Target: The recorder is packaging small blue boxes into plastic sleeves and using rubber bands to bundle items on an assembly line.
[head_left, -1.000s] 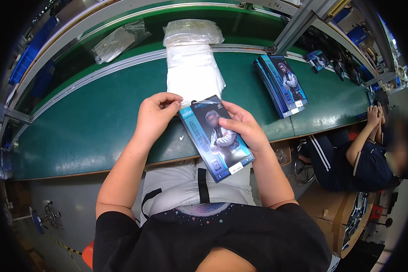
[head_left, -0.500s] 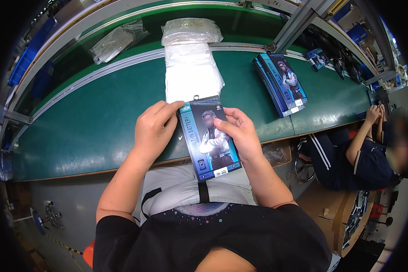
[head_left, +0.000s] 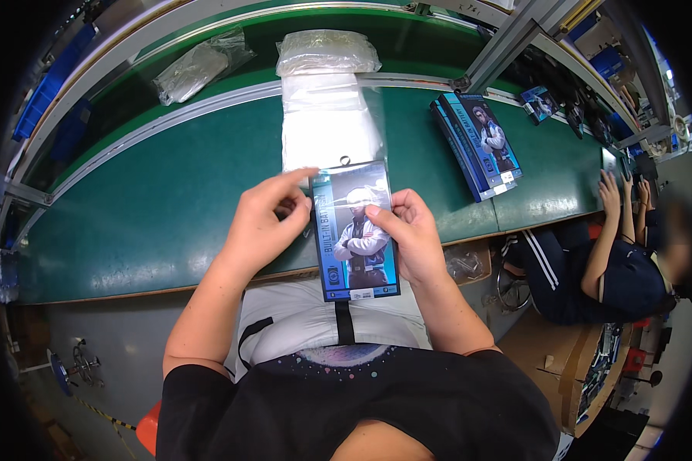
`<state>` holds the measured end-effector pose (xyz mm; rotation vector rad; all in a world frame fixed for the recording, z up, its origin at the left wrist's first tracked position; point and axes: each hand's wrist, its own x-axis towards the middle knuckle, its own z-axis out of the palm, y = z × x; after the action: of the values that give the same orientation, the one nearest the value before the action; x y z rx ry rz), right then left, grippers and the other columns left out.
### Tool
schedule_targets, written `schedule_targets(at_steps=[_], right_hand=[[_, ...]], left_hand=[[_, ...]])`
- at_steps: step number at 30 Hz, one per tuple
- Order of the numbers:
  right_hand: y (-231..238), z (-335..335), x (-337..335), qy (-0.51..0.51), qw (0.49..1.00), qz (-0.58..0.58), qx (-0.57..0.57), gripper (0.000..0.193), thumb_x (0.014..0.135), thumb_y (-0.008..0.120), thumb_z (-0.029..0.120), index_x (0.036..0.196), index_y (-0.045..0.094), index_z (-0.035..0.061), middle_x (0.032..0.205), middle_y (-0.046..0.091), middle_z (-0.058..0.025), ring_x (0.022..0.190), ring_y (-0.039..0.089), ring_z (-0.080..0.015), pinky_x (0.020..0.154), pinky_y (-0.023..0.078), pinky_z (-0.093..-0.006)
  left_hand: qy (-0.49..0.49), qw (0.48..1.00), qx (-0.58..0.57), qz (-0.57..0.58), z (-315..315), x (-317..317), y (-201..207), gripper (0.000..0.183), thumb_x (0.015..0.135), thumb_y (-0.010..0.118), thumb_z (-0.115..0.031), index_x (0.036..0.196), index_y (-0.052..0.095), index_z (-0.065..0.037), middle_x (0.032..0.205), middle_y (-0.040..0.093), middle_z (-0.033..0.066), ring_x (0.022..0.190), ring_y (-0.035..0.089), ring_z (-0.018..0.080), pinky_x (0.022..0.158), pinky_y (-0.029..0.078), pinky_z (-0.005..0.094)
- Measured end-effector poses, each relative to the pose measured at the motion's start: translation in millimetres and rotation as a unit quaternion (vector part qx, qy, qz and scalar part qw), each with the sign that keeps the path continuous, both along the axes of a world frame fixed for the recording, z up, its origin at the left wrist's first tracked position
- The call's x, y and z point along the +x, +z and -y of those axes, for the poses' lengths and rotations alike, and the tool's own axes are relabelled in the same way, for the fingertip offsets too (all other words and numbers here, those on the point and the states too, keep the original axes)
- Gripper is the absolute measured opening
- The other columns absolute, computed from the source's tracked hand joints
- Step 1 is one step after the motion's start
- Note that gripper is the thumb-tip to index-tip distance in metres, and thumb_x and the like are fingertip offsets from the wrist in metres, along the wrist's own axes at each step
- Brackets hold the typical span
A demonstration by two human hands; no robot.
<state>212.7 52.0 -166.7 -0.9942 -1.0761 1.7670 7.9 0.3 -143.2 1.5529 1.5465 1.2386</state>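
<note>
A flat dark box [head_left: 359, 253] with blue edges and a printed figure stands tilted in front of me at the table's near edge. Shiny glare across its front looks like clear film, and a small dark loop shows at its top. My right hand [head_left: 412, 230] grips its right side, thumb on the front and fingers behind. My left hand [head_left: 267, 219] is at the box's upper left corner, index finger reaching to the corner and the other fingers curled. What these fingers pinch, if anything, is too small to make out. Behind the box lies a stack of clear and white plastic bags [head_left: 327, 119].
Similar boxes [head_left: 480, 142] are stacked on the green table [head_left: 154, 207] to the right. A crumpled clear bag [head_left: 200, 69] and a bundled clear pile [head_left: 327, 52] lie at the back. Another person's hands [head_left: 611, 196] are at the far right, above a cardboard carton [head_left: 542, 361].
The box has turned more upright and shifted slightly right, and glare now crosses its front. My left hand's fingers have curled more at its corner. The other person's hands have moved.
</note>
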Motion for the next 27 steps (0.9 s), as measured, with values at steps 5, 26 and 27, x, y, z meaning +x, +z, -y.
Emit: schedule_targets(at_steps=[5,26,27], right_hand=[[13.3,11.2,-2.6,0.041,0.994,-0.093,-0.025,0.019,0.083,0.068,0.006,0.085,0.05,0.0035,0.076,0.063,-0.0076,0.067,0.06,-0.0085,0.06,0.05,-0.0223],[77.1,20.6,25.5,-0.12,0.809,0.027,0.575,0.008,0.088,0.043,-0.006,0.086,0.046,0.0021,0.083,0.05,-0.0108,0.067,0.047,-0.013,0.06,0.043,-0.0242],[79.1,24.1,18.2,-0.049,0.813,0.049,0.579,0.013,0.083,0.044,-0.008,0.084,0.051,0.0024,0.084,0.053,-0.0114,0.068,0.049,-0.0162,0.061,0.043,-0.0266]], left_hand=[[0.04,0.88,-0.109,0.46,-7.8,18.2,-2.3,0.042,0.086,0.066,-0.022,0.117,0.053,0.003,0.1,0.062,0.0079,0.09,0.059,0.0119,0.077,0.048,0.0268],[-0.292,0.763,-0.292,0.497,19.1,39.1,14.0,0.06,0.097,0.041,-0.045,0.131,0.041,0.005,0.126,0.052,0.0195,0.111,0.056,0.0294,0.093,0.047,0.0414],[-0.29,0.725,-0.315,0.54,21.1,38.5,16.3,0.067,0.097,0.035,-0.051,0.136,0.036,0.003,0.128,0.05,0.0179,0.111,0.057,0.0273,0.092,0.047,0.039]])
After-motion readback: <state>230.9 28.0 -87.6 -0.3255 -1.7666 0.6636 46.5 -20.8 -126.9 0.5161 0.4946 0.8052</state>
